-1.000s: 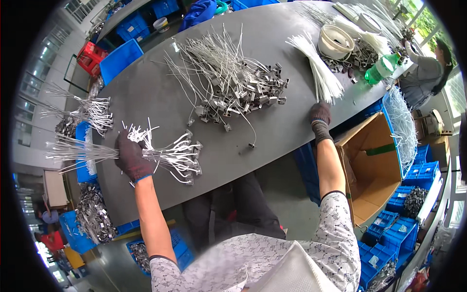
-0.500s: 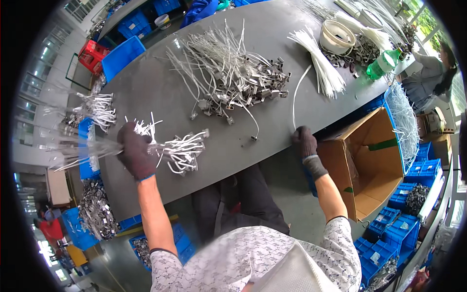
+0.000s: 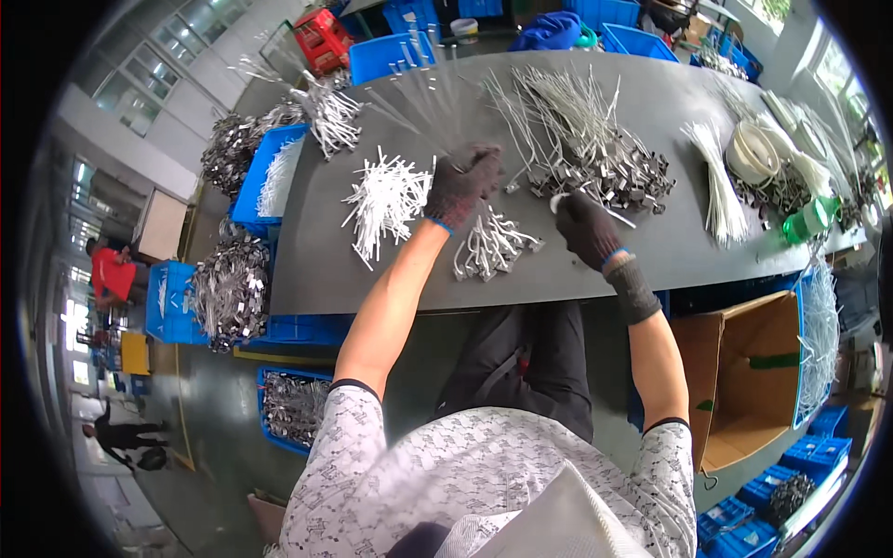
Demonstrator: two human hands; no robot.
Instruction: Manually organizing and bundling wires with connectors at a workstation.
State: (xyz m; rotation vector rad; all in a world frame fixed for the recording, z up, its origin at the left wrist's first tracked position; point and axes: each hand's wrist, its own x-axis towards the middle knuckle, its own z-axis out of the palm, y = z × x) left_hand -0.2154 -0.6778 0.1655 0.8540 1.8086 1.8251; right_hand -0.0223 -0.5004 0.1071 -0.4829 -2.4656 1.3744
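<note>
My left hand (image 3: 463, 189), in a dark knitted glove, is closed round a bundle of thin strips. Clear, blurred lengths fan out above the fist, and thick white ends (image 3: 493, 249) hang below it over the grey table (image 3: 372, 293). To its right my right hand (image 3: 588, 229), gloved too, is closed on a single white strip (image 3: 618, 218) that pokes out on both sides of the fingers. Just beyond that hand lies a pile of thin strips with small metal clips (image 3: 614, 177). A heap of white-ended strips (image 3: 386, 200) lies left of my left hand.
Farther right are a bundle of white strips (image 3: 718, 186), a white bucket (image 3: 752, 153) and a green bottle (image 3: 811, 219). An open cardboard box (image 3: 712, 391) stands by the near right edge. Blue crates (image 3: 253, 200) of parts line the left edge. People stand at far left.
The view has swung left. My left hand has carried its bundle rightward, near my right hand. My right hand has moved from the table's near edge up beside the clip pile, still holding a white strip.
</note>
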